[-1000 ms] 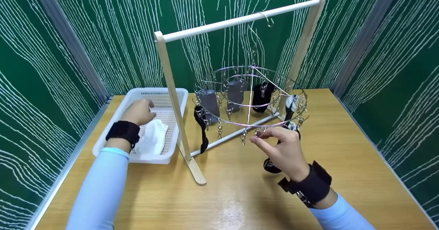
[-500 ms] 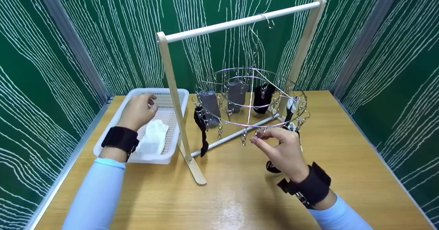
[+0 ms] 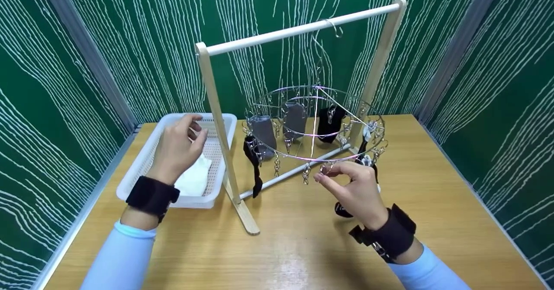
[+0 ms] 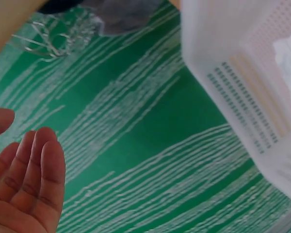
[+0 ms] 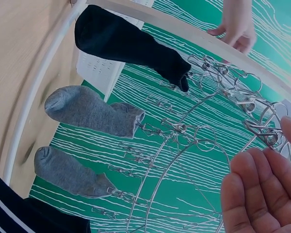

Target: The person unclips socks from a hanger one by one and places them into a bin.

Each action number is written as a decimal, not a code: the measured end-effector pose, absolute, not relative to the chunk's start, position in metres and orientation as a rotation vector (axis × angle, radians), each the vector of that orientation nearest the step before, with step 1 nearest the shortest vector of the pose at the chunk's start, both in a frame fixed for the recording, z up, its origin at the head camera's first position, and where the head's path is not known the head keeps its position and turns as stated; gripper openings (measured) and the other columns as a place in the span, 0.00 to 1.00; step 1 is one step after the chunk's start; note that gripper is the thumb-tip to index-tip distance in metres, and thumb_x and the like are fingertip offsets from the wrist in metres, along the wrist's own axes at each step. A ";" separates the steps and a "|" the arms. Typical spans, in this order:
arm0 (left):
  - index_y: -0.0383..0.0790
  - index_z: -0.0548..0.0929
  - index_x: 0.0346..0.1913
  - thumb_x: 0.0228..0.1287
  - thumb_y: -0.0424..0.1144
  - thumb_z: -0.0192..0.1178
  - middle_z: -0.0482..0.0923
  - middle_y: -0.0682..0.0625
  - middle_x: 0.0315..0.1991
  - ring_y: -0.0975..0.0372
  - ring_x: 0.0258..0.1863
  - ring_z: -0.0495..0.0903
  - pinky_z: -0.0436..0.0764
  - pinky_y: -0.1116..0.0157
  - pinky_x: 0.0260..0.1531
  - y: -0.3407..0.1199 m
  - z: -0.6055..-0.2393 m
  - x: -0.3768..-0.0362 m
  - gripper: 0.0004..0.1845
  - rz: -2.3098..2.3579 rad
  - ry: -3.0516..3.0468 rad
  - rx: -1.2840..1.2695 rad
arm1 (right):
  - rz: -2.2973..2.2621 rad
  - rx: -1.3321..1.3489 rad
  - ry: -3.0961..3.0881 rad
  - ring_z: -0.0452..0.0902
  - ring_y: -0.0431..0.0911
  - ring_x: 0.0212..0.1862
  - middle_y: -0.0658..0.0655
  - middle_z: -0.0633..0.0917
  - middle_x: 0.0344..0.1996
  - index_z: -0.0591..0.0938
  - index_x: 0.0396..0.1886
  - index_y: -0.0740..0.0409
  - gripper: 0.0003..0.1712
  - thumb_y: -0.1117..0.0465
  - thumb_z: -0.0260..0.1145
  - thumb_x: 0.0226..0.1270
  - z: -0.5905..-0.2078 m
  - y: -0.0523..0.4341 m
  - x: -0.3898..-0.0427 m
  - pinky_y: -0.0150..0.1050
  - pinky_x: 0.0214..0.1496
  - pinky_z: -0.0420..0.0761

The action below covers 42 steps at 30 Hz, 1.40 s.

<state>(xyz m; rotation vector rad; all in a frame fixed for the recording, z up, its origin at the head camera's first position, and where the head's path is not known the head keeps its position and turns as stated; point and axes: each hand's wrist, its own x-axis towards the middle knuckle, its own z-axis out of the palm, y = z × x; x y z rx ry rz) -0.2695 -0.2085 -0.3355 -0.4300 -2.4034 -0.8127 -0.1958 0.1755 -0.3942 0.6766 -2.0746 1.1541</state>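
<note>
Head view: my right hand [image 3: 357,186] pinches metal clip [image 3: 327,167] on round sock hanger [image 3: 316,123]. My left hand [image 3: 176,147], fingers relaxed, holds nothing, hovers over white basket [image 3: 143,164]; white cloth [image 3: 194,178] below it.

Shiny wire metal sock hanger [image 3: 316,125], matt wooden rack [image 3: 216,108], perforated white plastic basket [image 3: 216,127], knitted cloth socks [image 5: 92,114].

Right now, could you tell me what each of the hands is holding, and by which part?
The right hand pinches a metal clip on the front rim of the round sock hanger. The left hand holds nothing, open above the white basket.
</note>
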 end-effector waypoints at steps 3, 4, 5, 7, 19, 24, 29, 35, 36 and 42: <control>0.28 0.82 0.56 0.74 0.31 0.65 0.87 0.37 0.39 0.49 0.33 0.87 0.86 0.54 0.35 -0.201 -0.330 -0.259 0.13 -0.798 -2.306 -0.463 | 1.154 0.678 -2.082 0.88 0.37 0.34 0.54 0.94 0.31 0.92 0.33 0.62 0.08 0.73 0.84 0.55 -0.395 0.176 -0.196 0.20 0.45 0.81; 0.28 0.81 0.55 0.75 0.31 0.65 0.87 0.37 0.38 0.50 0.32 0.86 0.85 0.55 0.34 -0.199 -0.328 -0.256 0.12 -0.793 -2.275 -0.468 | 1.155 0.678 -2.084 0.87 0.37 0.34 0.54 0.94 0.31 0.92 0.33 0.62 0.08 0.72 0.84 0.55 -0.396 0.176 -0.196 0.20 0.45 0.81; 0.29 0.81 0.55 0.75 0.32 0.65 0.86 0.38 0.38 0.51 0.31 0.85 0.84 0.57 0.34 -0.196 -0.325 -0.252 0.12 -0.788 -2.246 -0.473 | 1.154 0.679 -2.087 0.87 0.37 0.34 0.55 0.94 0.31 0.92 0.33 0.62 0.09 0.72 0.84 0.55 -0.396 0.176 -0.196 0.20 0.45 0.81; 0.29 0.80 0.55 0.76 0.32 0.64 0.85 0.39 0.36 0.52 0.30 0.83 0.82 0.61 0.33 -0.192 -0.322 -0.246 0.12 -0.784 -2.193 -0.473 | 1.151 0.679 -2.090 0.87 0.38 0.34 0.55 0.94 0.31 0.92 0.33 0.62 0.09 0.72 0.84 0.55 -0.396 0.176 -0.196 0.21 0.45 0.81; 0.30 0.79 0.43 0.63 0.23 0.63 0.77 0.43 0.26 0.55 0.22 0.74 0.76 0.65 0.23 -0.151 -0.322 -0.224 0.07 -0.718 -1.677 -0.754 | 1.136 0.690 -2.091 0.89 0.42 0.33 0.54 0.94 0.31 0.92 0.32 0.61 0.08 0.72 0.85 0.55 -0.397 0.175 -0.196 0.21 0.45 0.81; 0.32 0.83 0.41 0.62 0.26 0.68 0.83 0.45 0.30 0.56 0.26 0.80 0.84 0.62 0.25 -0.126 -0.325 -0.213 0.07 -0.529 -1.711 -0.965 | 1.151 0.700 -2.089 0.87 0.38 0.33 0.53 0.94 0.30 0.92 0.33 0.60 0.08 0.72 0.84 0.55 -0.398 0.173 -0.196 0.22 0.39 0.80; 0.33 0.88 0.49 0.65 0.33 0.74 0.89 0.44 0.41 0.53 0.38 0.89 0.92 0.60 0.44 -0.104 -0.330 -0.210 0.12 -0.398 -1.928 -1.013 | 1.122 0.706 -2.072 0.86 0.36 0.31 0.52 0.93 0.28 0.92 0.30 0.59 0.09 0.72 0.85 0.54 -0.399 0.174 -0.196 0.26 0.26 0.75; 0.35 0.90 0.55 0.68 0.39 0.75 0.92 0.43 0.51 0.52 0.51 0.91 0.91 0.58 0.56 -0.085 -0.341 -0.215 0.16 -0.219 -2.078 -1.039 | 1.153 0.726 -2.084 0.85 0.35 0.32 0.51 0.93 0.28 0.92 0.31 0.59 0.09 0.72 0.84 0.54 -0.400 0.174 -0.194 0.25 0.30 0.77; 0.35 0.91 0.55 0.68 0.40 0.75 0.92 0.43 0.51 0.52 0.52 0.92 0.91 0.57 0.57 -0.082 -0.342 -0.216 0.17 -0.187 -2.080 -1.039 | 1.156 0.730 -2.085 0.85 0.35 0.32 0.52 0.93 0.28 0.92 0.31 0.59 0.09 0.72 0.84 0.55 -0.400 0.174 -0.194 0.25 0.30 0.77; 0.39 0.94 0.50 0.67 0.39 0.75 0.94 0.47 0.47 0.55 0.49 0.93 0.91 0.59 0.54 -0.071 -0.348 -0.218 0.11 -0.079 -2.013 -1.014 | 1.164 0.717 -2.086 0.86 0.36 0.32 0.52 0.93 0.29 0.92 0.34 0.61 0.09 0.72 0.84 0.56 -0.399 0.173 -0.194 0.23 0.32 0.80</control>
